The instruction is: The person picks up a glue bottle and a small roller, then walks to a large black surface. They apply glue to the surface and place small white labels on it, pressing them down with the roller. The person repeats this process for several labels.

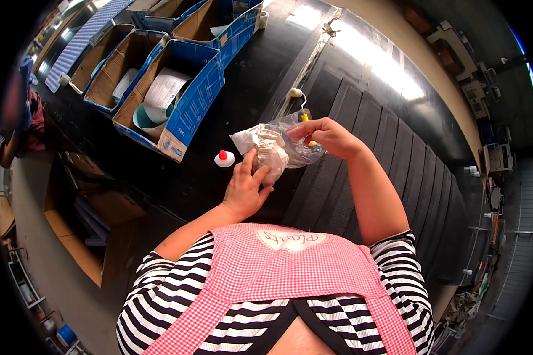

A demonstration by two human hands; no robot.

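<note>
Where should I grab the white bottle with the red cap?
Probably around the white bottle's body, below its red cap, from the left: it appears upright, while the crumpled pale bundle and left hand crowd its right.

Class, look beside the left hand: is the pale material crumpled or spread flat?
Crumpled: beside the left hand, the pale material bunches up in uneven folds and ridges.

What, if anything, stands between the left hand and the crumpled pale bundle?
Nothing visible: the left hand touches the crumpled pale bundle at its near side. The red-topped white bottle stands left of the bundle, out of the way.
</note>
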